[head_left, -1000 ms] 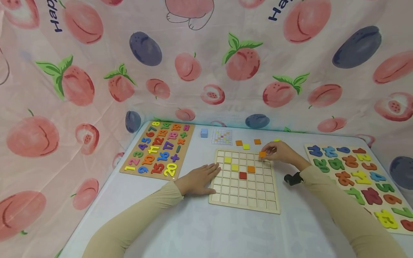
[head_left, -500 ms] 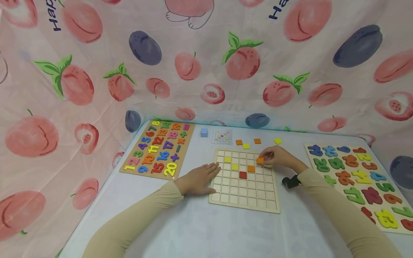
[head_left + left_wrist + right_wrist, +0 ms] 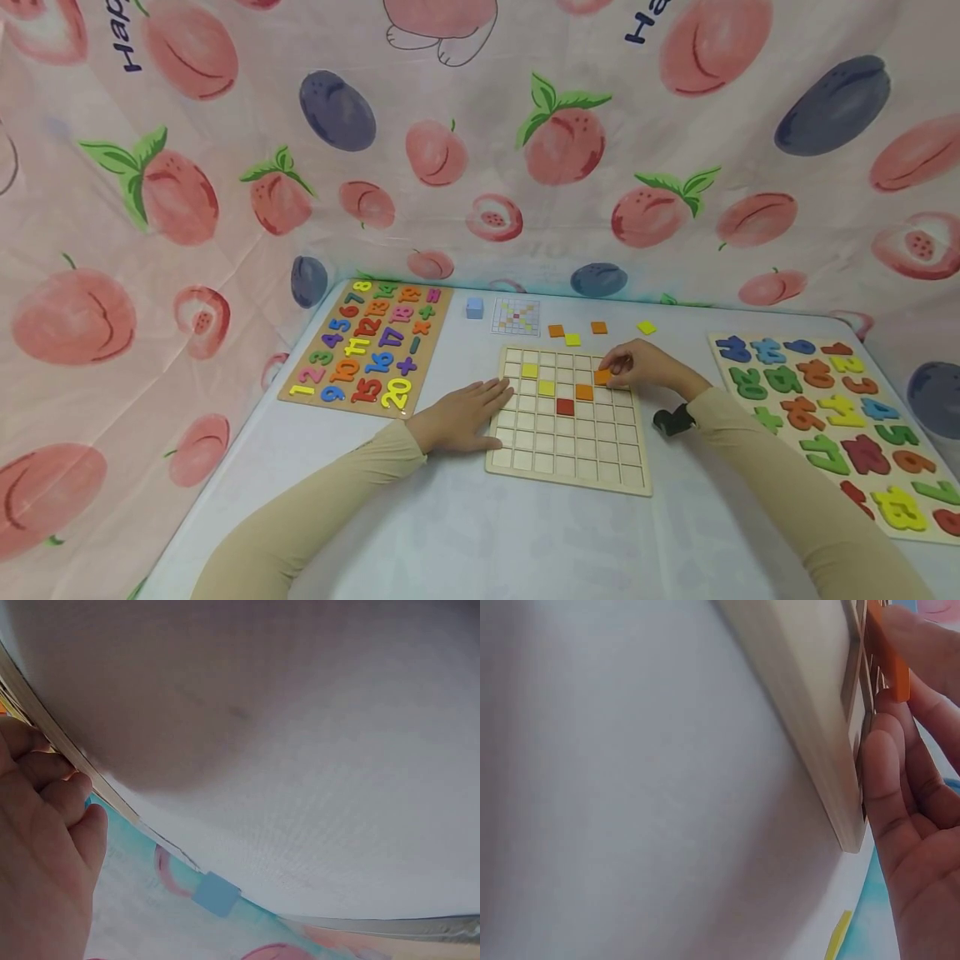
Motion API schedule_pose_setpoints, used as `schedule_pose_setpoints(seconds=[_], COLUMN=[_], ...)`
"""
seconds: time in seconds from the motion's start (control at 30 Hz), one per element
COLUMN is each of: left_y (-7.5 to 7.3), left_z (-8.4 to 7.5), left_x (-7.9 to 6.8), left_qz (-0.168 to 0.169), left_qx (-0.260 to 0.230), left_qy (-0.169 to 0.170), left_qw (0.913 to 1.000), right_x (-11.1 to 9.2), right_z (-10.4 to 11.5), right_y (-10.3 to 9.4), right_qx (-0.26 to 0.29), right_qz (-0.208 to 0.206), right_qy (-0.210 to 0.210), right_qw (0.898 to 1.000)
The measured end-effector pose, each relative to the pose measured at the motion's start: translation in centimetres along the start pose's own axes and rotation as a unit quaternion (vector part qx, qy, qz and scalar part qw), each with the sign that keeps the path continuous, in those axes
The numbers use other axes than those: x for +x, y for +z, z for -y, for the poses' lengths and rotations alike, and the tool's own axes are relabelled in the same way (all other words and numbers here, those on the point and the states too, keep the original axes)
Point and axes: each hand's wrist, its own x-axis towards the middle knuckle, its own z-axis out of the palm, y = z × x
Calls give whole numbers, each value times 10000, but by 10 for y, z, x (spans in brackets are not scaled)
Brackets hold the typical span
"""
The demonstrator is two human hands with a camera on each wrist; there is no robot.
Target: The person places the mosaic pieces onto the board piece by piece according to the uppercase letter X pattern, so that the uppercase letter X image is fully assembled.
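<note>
A wooden grid board lies in the middle of the table. Two yellow tiles, a red tile and an orange tile sit in its cells. My right hand pinches another orange tile over the second row near the board's right side. In the right wrist view this orange tile stands tilted between thumb and fingers, close to the cells, with other fingertips at the board. My left hand rests with straight fingers on the board's left edge; its fingertips also show at the edge in the left wrist view.
Beyond the board lie loose orange and yellow tiles, a printed pattern card and a light blue cube. Number puzzle boards stand left and right. A fruit-print cloth hangs behind.
My right hand has carried the orange tile from the board's top edge down and slightly left to the second row. The left hand has stayed in place.
</note>
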Motion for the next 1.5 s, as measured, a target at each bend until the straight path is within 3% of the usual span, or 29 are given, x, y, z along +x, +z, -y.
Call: schedule_pose_setpoints(seconds=[1.03, 1.5], left_y=[-2, -5], left_z=[0, -1], left_x=[0, -2], left_qz=[-17, 20], left_qx=[-46, -102], left_qy=[24, 3], left_qw=[10000, 9999], right_x=[8, 4], right_z=[-3, -7], right_y=[-2, -9], right_qx=[22, 494], right_qz=[160, 437], right_qy=[57, -8], right_qw=[9999, 9978])
